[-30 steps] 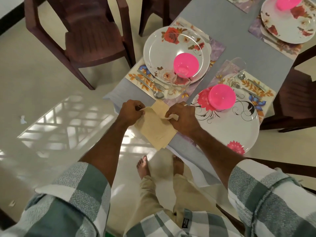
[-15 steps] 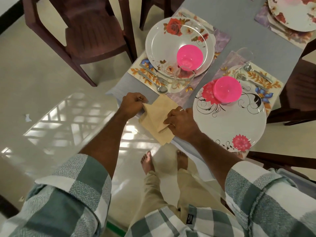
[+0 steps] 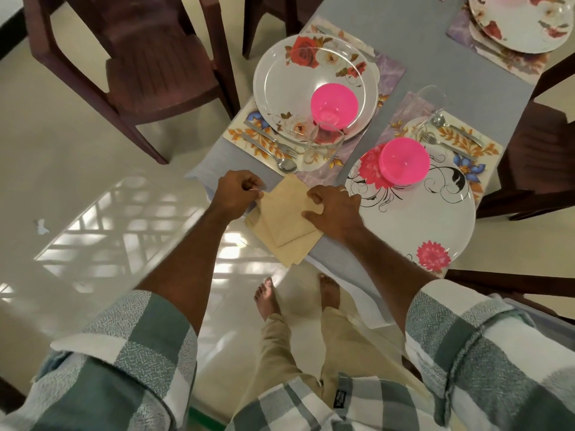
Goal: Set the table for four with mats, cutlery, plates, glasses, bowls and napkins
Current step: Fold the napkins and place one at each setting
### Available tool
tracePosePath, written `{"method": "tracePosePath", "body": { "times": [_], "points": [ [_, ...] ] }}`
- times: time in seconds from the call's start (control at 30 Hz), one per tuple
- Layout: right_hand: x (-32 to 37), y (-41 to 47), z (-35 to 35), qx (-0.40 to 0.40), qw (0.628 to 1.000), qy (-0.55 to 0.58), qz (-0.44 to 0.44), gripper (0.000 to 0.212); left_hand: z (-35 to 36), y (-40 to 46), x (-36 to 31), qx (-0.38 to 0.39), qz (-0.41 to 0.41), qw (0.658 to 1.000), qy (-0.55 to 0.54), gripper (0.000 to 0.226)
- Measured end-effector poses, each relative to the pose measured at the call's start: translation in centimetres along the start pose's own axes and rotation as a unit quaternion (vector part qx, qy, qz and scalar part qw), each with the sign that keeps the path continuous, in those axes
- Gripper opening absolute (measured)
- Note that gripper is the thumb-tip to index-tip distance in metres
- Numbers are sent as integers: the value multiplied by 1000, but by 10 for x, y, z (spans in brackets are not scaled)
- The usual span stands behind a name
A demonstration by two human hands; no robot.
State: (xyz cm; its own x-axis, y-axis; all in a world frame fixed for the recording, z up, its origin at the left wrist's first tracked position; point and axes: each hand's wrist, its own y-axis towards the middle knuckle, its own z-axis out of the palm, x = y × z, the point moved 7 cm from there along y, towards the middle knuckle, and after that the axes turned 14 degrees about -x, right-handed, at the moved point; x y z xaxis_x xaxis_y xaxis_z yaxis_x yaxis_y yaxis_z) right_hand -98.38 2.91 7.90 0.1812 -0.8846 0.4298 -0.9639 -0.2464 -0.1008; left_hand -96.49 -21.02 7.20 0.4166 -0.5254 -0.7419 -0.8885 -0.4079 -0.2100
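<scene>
The napkin (image 3: 287, 217) has been folded smaller and pressed flat beneath the right hand (image 3: 334, 211) fingers.

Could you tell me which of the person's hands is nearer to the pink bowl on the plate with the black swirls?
The right hand, pressing the napkins just beside that plate, is nearer the pink bowl. The left hand pinches the napkins' far edge.
</scene>
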Motion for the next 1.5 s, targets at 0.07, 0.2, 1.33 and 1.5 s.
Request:
{"method": "tracePosePath", "body": {
  "times": [0.07, 0.2, 1.33, 1.5],
  "points": [
    [-3, 3, -4, 4, 1000, -12, 4, 39, 0, 0, -2, 2, 0, 1000, -17, 19],
    [-6, 6, -7, 9, 999, -43, -6, 30, -1, 0, -1, 3, -26, 996, -81, 23],
    [20, 13, -55, 116, 979, 146, -80, 9, 4, -39, -87, 199, 128, 972, 4, 41],
    [4, 15, -102, 41, 973, 222, -43, 28, 37, -58, -98, 284, 118, 951, -27, 9]
  ]
}}
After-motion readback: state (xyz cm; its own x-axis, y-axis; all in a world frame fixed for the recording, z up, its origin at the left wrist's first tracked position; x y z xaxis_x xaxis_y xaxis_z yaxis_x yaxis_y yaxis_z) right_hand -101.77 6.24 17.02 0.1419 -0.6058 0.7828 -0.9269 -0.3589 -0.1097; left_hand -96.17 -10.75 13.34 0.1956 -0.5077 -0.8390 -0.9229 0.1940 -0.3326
